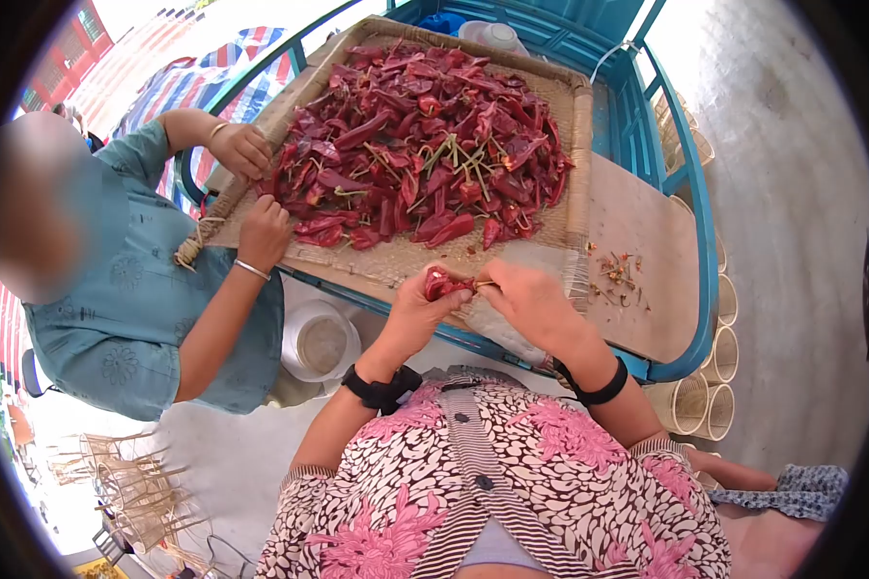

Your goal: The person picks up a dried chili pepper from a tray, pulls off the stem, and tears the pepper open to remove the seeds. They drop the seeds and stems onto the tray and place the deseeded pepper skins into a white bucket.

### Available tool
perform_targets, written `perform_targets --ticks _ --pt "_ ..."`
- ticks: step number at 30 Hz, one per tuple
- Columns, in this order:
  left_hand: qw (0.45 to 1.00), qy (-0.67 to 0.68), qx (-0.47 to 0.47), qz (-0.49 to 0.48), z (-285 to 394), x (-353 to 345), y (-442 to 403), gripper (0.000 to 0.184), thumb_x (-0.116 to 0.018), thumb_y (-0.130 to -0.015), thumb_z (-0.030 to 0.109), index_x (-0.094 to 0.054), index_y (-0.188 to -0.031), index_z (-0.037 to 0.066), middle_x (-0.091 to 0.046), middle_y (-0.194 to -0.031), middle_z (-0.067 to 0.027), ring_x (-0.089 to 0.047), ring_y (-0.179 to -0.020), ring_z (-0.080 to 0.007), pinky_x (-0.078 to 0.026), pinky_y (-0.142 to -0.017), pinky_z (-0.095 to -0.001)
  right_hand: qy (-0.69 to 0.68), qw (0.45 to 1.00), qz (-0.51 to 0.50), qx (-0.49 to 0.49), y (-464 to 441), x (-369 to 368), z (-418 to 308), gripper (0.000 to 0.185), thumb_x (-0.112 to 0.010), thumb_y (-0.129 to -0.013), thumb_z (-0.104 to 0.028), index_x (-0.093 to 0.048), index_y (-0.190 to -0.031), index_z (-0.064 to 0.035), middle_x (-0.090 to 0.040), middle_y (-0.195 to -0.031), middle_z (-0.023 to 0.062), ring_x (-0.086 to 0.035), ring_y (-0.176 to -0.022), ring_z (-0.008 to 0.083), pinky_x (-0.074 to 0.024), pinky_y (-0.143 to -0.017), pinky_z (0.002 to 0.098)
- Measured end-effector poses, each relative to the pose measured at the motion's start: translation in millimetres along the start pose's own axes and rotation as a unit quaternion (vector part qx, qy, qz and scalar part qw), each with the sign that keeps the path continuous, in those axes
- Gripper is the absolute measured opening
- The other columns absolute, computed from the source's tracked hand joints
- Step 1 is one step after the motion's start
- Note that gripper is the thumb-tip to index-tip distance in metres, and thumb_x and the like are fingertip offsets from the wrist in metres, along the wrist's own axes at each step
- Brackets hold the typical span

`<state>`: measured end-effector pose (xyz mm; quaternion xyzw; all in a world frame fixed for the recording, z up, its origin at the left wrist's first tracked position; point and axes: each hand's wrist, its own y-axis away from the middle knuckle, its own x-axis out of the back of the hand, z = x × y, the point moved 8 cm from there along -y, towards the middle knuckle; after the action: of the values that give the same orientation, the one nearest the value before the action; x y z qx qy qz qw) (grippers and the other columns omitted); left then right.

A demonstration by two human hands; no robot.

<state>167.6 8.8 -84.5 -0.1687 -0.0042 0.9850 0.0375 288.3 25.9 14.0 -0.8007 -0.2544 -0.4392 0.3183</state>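
My left hand (pixel 421 311) is closed around a dried red chili pepper (pixel 444 283) at the near edge of a woven tray (pixel 357 267). My right hand (pixel 524 299) pinches the pale stem (pixel 483 284) at the pepper's right end. Just beyond both hands, a large heap of red chili peppers (pixel 425 135) covers much of the tray, with several green stems showing among them. Small plucked stems (pixel 620 275) lie scattered on a board to the right of my right hand.
A co-worker (pixel 126 280) in a teal shirt stands at left, both hands at the heap's left edge. The tray rests on a blue metal cart (pixel 705 241). A white bucket (pixel 321 340) stands below; woven baskets (pixel 695 405) line the cart's right side.
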Motion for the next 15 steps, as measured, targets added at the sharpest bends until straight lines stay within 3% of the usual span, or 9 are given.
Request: perform_targets --ticks 5,7,12,15 --pt "0.961 -0.245 -0.123 0.047 26 5 5 0.018 -0.066 -0.084 0.000 -0.062 -0.102 0.001 -0.066 -0.089 -0.0054 -0.061 -0.082 -0.0127 -0.048 -0.075 -0.0265 0.118 0.992 -0.045 -0.014 -4 -28 6 0.015 -0.059 -0.088 -0.017 -0.049 -0.088 -0.0053 -0.061 -0.070 0.0165 -0.063 -0.069 0.0349 -0.0488 -0.056 0.0423" --pt "0.956 -0.241 -0.161 0.055 31 5 4 0.018 -0.065 -0.083 -0.001 -0.062 -0.101 0.001 -0.066 -0.090 -0.0077 -0.062 -0.082 -0.0157 -0.048 -0.075 -0.0283 0.137 0.988 -0.066 -0.024 -5 -32 9 0.015 -0.058 -0.089 -0.017 -0.049 -0.087 -0.0055 -0.061 -0.069 0.0160 -0.063 -0.066 0.0347 -0.0483 -0.054 0.0426" --pt "0.923 -0.339 -0.169 0.067 31 2 1 0.019 -0.064 -0.081 -0.003 -0.061 -0.099 0.001 -0.065 -0.095 -0.0108 -0.063 -0.085 -0.0194 -0.048 -0.075 -0.0303 0.113 0.992 -0.054 0.034 -7 -40 13 0.011 -0.054 -0.089 -0.016 -0.050 -0.088 -0.0057 -0.061 -0.066 0.0152 -0.063 -0.061 0.0350 -0.0480 -0.052 0.0435" --pt "0.883 -0.423 -0.190 0.069 18 -4 -3 0.015 -0.063 -0.083 -0.002 -0.060 -0.098 0.001 -0.065 -0.090 -0.0089 -0.062 -0.081 -0.0190 -0.049 -0.072 -0.0319 0.137 0.985 -0.104 -0.016 -8 -49 22 0.010 -0.051 -0.089 -0.014 -0.051 -0.084 -0.0051 -0.062 -0.068 0.0164 -0.063 -0.063 0.0359 -0.0484 -0.054 0.0438"
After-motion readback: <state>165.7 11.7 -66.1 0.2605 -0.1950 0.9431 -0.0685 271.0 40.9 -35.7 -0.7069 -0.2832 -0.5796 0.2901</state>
